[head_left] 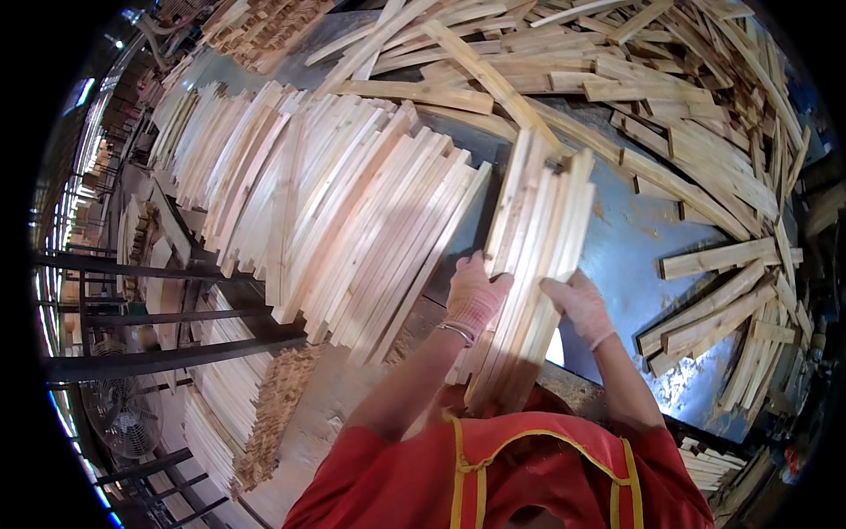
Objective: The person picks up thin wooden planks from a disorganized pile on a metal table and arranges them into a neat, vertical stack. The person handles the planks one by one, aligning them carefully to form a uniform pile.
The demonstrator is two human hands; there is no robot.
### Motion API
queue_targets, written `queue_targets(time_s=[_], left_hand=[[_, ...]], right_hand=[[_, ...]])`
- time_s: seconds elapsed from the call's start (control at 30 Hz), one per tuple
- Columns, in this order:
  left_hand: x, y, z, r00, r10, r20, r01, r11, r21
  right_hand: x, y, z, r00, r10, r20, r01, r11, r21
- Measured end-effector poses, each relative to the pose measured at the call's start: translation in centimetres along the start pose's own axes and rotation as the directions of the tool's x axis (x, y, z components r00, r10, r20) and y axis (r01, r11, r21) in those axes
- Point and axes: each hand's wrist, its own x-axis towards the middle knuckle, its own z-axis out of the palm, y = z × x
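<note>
A bundle of pale wooden strips (535, 238) stretches away from my body, its near ends close to my red apron. My left hand (476, 293), in a light glove with a bracelet at the wrist, grips the bundle's left side, thumb over the top. From the right side my right hand (580, 305), also gloved, presses against the same strips, with its thumb on top. The strips are squeezed between both hands, and their far ends are uneven. Fingers under the bundle are hidden.
Left of the bundle lies a long row of stacked strips (352, 203). Loose wooden pieces (608, 70) are heaped over the metal table (630, 238) at the far side and right. Dark metal bars (176, 353), a fan (128, 423) and a lower stack (269, 423) are at left.
</note>
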Motion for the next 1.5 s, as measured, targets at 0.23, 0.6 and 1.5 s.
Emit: queue_targets(time_s=[0.23,0.6,1.5], left_hand=[[-0.8,9.0,-14.0,0.478,0.72,-0.502,-0.753,0.631,0.187],[12.2,-9.2,-21.7,0.478,0.856,-0.198,-0.874,0.486,-0.007],[1.8,-10.9,-10.9,0.749,0.661,0.04,-0.53,0.562,0.636]], right_hand=[[-3.1,-17.9,-3.9,0.742,-0.618,-0.259,0.667,0.719,0.194],[0.6,-13.1,15.4,0.89,-0.405,-0.211,0.413,0.518,0.749],[4.4,-6.6,-4.2,0.875,-0.483,0.032,0.386,0.657,-0.648]])
